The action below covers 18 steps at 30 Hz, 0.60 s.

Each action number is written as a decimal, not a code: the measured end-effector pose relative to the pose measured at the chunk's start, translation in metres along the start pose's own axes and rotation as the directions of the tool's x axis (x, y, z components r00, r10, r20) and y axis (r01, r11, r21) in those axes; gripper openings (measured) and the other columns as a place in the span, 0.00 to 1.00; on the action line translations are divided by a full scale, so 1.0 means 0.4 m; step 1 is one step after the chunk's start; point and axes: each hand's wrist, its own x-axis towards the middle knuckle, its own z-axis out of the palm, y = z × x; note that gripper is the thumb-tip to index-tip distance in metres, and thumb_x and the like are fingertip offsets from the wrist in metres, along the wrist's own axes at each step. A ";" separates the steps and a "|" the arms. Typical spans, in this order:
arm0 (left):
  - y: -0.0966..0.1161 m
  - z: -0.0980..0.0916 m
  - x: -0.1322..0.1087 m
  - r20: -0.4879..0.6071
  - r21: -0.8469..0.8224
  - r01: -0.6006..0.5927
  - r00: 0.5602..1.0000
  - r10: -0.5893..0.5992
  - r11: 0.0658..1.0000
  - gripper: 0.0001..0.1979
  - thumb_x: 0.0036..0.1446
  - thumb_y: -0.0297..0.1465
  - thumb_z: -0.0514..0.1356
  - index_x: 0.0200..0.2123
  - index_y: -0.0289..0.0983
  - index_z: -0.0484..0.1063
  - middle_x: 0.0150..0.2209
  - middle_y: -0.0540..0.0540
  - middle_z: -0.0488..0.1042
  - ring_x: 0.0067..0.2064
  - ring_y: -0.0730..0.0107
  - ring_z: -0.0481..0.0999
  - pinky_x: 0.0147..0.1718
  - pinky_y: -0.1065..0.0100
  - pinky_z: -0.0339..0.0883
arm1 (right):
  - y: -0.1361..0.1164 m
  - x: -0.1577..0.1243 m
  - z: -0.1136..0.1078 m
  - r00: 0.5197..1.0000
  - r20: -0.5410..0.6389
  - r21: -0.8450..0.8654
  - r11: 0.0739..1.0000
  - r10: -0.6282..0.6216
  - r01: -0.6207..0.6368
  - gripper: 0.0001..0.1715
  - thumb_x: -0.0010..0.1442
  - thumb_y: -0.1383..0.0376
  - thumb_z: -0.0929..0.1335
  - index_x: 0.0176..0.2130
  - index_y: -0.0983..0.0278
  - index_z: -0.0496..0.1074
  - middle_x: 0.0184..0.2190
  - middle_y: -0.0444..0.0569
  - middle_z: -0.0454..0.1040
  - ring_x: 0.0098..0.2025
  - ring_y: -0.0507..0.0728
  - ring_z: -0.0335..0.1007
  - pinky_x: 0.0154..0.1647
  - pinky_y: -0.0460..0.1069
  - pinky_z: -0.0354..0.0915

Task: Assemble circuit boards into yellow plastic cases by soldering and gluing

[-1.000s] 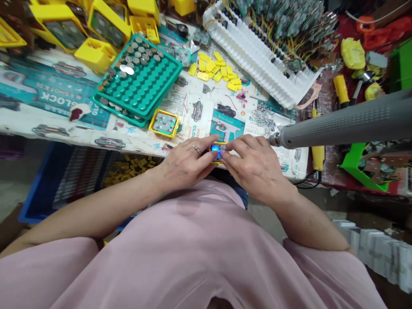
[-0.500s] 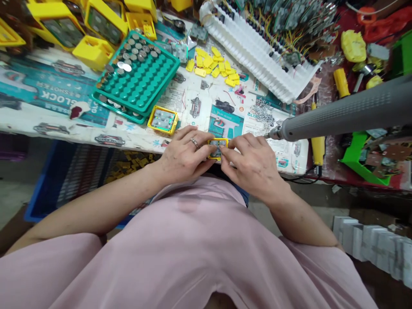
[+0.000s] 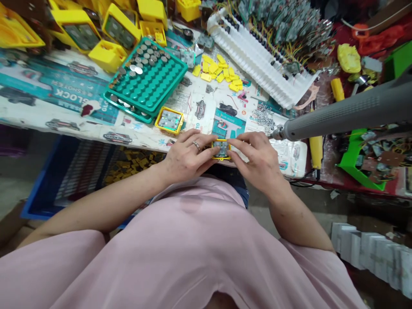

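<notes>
Small yellow case [image 3: 221, 149] is at the near edge of the bench [image 3: 86, 132], between both hands, open side up with a grey-green board [image 3: 221, 149] showing inside; can't tell if it rests on the surface or is held just off it. Left hand [image 3: 193, 153], ring on one finger, is clamped on the left end, thumb over the near part, fingers along the far side. Right hand [image 3: 255, 156] has thumb and index slightly apart at the right edge, touching or nearly; can't tell if it grips. Second yellow case [image 3: 169, 120], also open with a board in it, sits up-left, just beside the stacked green trays [image 3: 151, 88]; silver discs [image 3: 146, 53] lie in the far part of the top one. Loose yellow pieces [image 3: 214, 68] are farther back, near the white rack [image 3: 257, 60]. Grey tool [image 3: 334, 112] points at the right hand, tip near a screw pile [image 3: 264, 116].
</notes>
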 end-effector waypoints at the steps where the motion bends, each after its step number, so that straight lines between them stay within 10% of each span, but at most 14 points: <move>1: 0.000 0.000 -0.001 0.006 0.013 0.004 1.000 -0.004 1.000 0.13 0.61 0.33 0.61 0.49 0.40 0.73 0.52 0.40 0.78 0.51 0.60 0.79 0.51 0.53 0.73 | 0.002 0.002 -0.001 1.000 0.024 -0.002 1.000 0.002 -0.002 0.14 0.68 0.63 0.65 0.49 0.62 0.76 0.41 0.52 0.76 0.44 0.57 0.67 0.46 0.53 0.64; 18: 0.007 -0.012 0.004 0.056 0.034 0.020 0.998 -0.022 0.999 0.11 0.63 0.33 0.59 0.47 0.39 0.74 0.53 0.41 0.78 0.50 0.59 0.78 0.50 0.52 0.72 | -0.028 0.048 -0.041 0.978 0.163 -0.236 0.957 -0.134 0.170 0.12 0.69 0.64 0.64 0.39 0.64 0.77 0.36 0.51 0.77 0.40 0.59 0.64 0.37 0.53 0.62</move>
